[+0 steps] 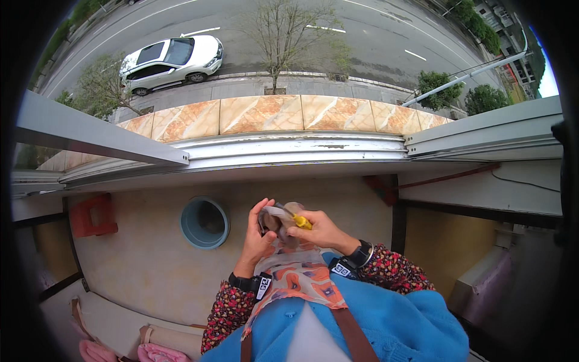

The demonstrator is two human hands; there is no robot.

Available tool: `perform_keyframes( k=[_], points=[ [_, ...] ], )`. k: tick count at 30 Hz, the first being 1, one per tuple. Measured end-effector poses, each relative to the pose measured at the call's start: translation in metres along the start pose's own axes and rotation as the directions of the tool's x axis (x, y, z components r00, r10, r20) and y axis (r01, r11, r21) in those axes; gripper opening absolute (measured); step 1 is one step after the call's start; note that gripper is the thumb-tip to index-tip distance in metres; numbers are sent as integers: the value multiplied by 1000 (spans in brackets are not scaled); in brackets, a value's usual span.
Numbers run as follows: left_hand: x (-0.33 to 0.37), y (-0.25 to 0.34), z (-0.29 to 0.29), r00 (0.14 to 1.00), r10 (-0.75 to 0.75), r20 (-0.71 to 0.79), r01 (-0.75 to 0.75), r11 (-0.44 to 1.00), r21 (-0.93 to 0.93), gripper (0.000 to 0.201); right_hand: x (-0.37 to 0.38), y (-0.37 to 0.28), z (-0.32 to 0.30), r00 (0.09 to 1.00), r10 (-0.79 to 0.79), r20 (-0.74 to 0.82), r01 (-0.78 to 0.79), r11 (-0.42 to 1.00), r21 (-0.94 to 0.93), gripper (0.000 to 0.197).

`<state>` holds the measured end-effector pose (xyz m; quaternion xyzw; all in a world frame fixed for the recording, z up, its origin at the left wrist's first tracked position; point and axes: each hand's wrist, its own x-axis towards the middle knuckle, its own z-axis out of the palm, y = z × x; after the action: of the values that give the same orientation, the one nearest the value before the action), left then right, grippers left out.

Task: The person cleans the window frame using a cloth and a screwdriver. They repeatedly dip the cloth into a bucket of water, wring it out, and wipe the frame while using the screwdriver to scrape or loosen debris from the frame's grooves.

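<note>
Light: soft daylight enters from 12 o'clock, over the window track; sky, at 2 o'clock, shows brightest. Left hand and right hand: evenly lit. Shadow: blue bucket, at 8 o'clock, darkens inside. Distortion: window track bows; black vignette surrounds. Blur: murky toward 4 o'clock.

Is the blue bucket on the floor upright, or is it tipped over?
Upright: the blue bucket has its round rim facing up, and the view looks down into it.
</note>
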<state>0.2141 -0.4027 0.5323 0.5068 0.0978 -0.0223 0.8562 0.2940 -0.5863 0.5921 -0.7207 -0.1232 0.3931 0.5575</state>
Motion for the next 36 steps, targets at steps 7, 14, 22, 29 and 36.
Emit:
perform_keyframes(
  k=[7,14,22,29,36],
  points=[
    [-58,-79,-21,876,-423,-234,360,894,-268,122,49,13,64,916,30,401,116,935,-334,45],
    [-120,-90,-61,883,-241,-403,-4,855,-519,89,56,28,151,822,198,533,298,648,-700,50],
    [-198,-192,-201,581,-558,-593,81,765,-639,69,220,189,271,793,305,527,138,753,-644,33],
    [-235,-322,-299,458,-676,-578,285,727,-625,72,402,444,369,815,249,523,408,394,-824,30],
    [-228,-330,-327,380,-674,-634,60,702,-710,70,528,560,405,940,96,326,280,327,-903,80]
  ],
)
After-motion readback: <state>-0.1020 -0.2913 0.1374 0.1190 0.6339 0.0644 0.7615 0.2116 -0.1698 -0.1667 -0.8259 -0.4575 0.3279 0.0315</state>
